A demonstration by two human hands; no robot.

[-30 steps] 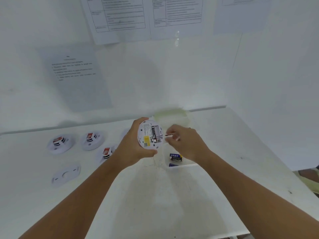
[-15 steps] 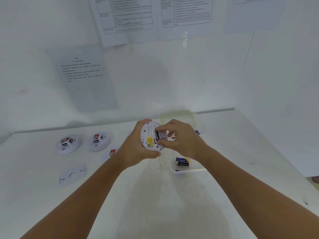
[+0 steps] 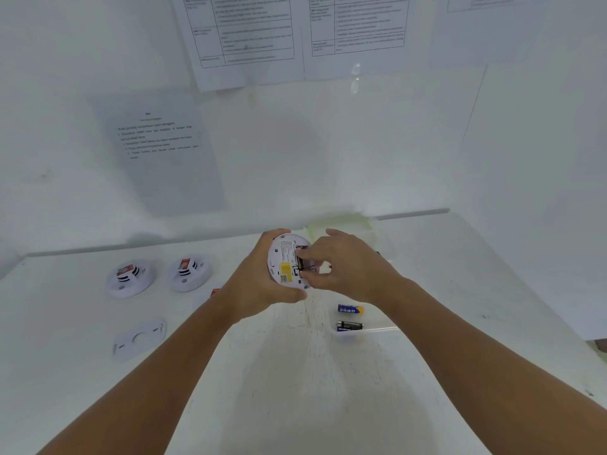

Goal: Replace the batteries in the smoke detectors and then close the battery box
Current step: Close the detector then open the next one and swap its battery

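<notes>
My left hand point(image 3: 259, 277) grips a round white smoke detector point(image 3: 285, 265) above the table, its back with a yellow label turned to me. My right hand point(image 3: 341, 267) has its fingertips in the open battery compartment, pinching something there; what it pinches is hidden by the fingers. Below the right hand lies a clear battery box point(image 3: 348, 336) with two blue-black batteries point(image 3: 350, 309) in view. Its pale green lid point(image 3: 341, 224) sits behind my hands.
Two more smoke detectors point(image 3: 131, 279) point(image 3: 190, 272) stand at the left of the white table, and a third is mostly hidden behind my left forearm. A flat white mounting plate point(image 3: 138, 338) lies nearer me. Printed sheets hang on the walls; a wall closes the right side.
My right hand moved from beside the detector onto its battery compartment, and its fingers now press in there. The detector has tilted slightly. The camera view shifted a little.
</notes>
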